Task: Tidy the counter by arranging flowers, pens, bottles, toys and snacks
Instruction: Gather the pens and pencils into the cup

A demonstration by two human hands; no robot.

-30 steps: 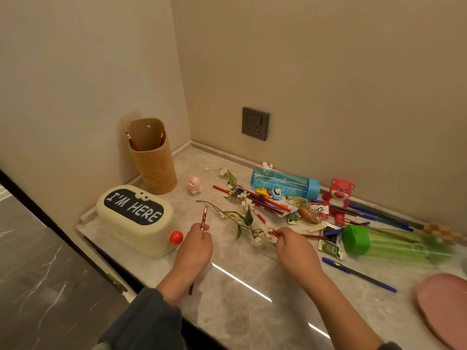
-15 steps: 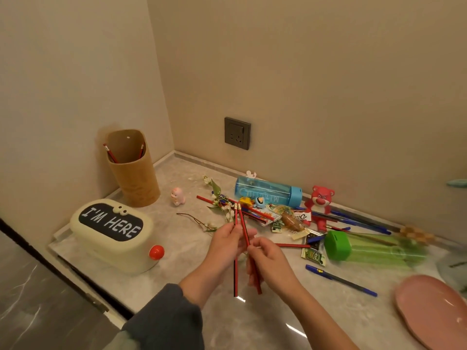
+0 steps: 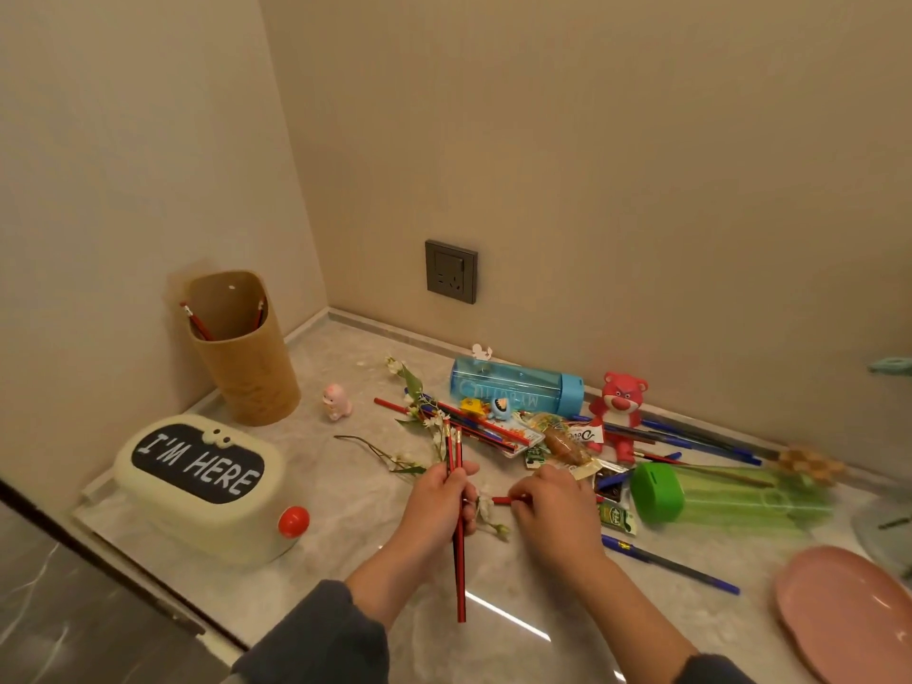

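Note:
My left hand point(image 3: 440, 501) grips two red pencils point(image 3: 459, 550) upright above the counter. To its right, my right hand point(image 3: 550, 506) pinches a third red pencil point(image 3: 501, 500) that lies on the marble. A tan pen holder point(image 3: 247, 357) with two red pencils inside stands at the back left. Flower sprigs point(image 3: 419, 417) lie behind my hands. A blue bottle point(image 3: 513, 390) and a green bottle point(image 3: 715, 496) lie on their sides among pens, snack packets point(image 3: 562, 444) and a red bear toy point(image 3: 619, 412).
A cream box point(image 3: 197, 486) lettered "I'M HERE" sits at the front left. A small pink figure point(image 3: 335, 402) stands near the holder. A blue pen point(image 3: 666, 562) lies at the front right beside a pink plate point(image 3: 849, 609). A wall socket point(image 3: 450, 271) is behind.
My right hand passed a second red pencil to my left hand, then moved right and down onto another pencil on the counter. The left hand now holds two pencils.

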